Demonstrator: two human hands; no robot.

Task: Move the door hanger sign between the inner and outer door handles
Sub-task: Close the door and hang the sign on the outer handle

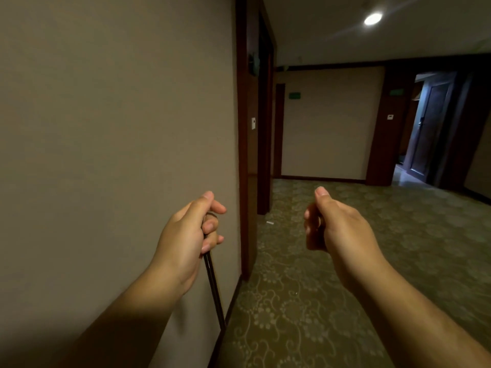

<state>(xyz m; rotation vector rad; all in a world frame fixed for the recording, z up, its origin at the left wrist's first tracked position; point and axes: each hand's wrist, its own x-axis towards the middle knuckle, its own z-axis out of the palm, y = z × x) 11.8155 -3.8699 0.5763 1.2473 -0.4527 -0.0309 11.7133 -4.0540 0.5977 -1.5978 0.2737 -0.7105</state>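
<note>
Sign (213,285) edge-on, hanging from left grip (186,235), fingers curled round its top, just beside wall (106,128) | right grip (334,224) clenched, holding nothing visible | step: carrying sign, judged mid-transfer | next: walk on to frame (243,155) ahead-left, turn sign flat, loop it over handle, which is not in view

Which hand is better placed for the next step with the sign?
Left, probably. The left hand grips the sign, seen edge-on, beside the near door frame. The right hand is curled, holding nothing.
</note>
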